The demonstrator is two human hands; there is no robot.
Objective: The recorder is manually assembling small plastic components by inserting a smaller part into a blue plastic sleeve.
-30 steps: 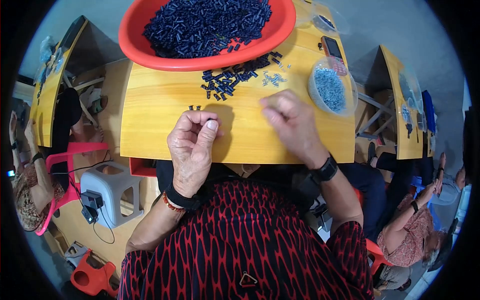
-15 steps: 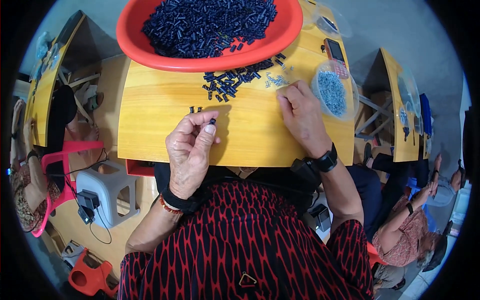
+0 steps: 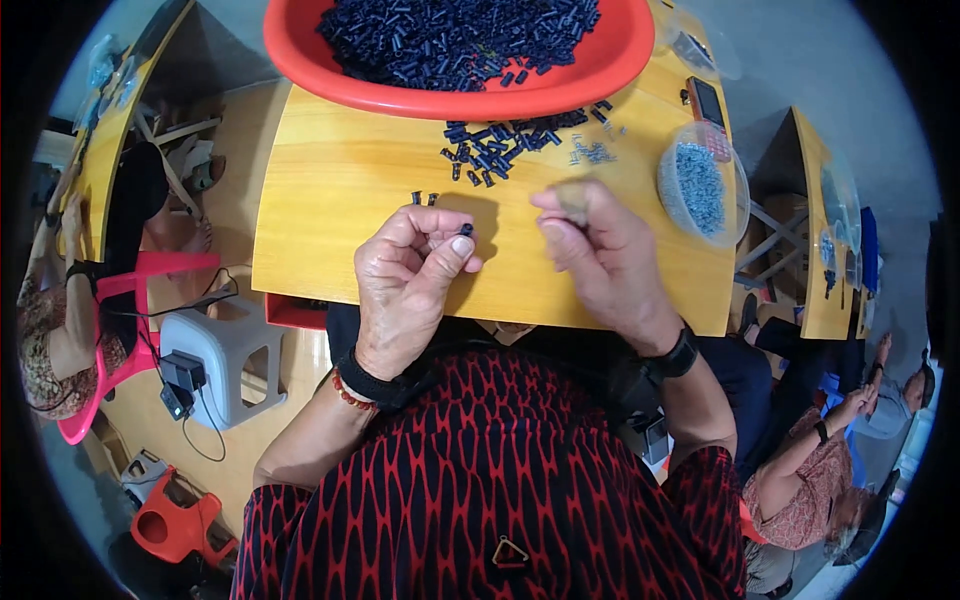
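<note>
Between the thumb and forefinger of my left hand (image 3: pixel 405 285) is a small dark plastic tube-shaped piece (image 3: pixel 466 230), held above the yellow table (image 3: pixel 320 220). My right hand (image 3: pixel 620 265), smeared by motion, is just to its right, with thumb and forefinger drawn together; what they hold, if anything, I cannot make out. Two dark pieces (image 3: pixel 425 199) stand on the table behind my left hand. Farther back lies a loose heap of similar dark pieces (image 3: pixel 490 155). Beside that heap is a small scatter of tiny pale pieces (image 3: pixel 592 151).
A big red basin (image 3: pixel 450 102) full of dark pieces covers the table's far side. At the right are a clear tub (image 3: pixel 697 190) of tiny bluish-grey pieces and a phone (image 3: pixel 708 105). A grey stool (image 3: pixel 222 365) stands left; people sit at tables on both sides.
My right hand has come away from the scatter of pale pieces, nearer to my left hand. My left hand still pinches the dark piece. The whole view has shifted slightly.
</note>
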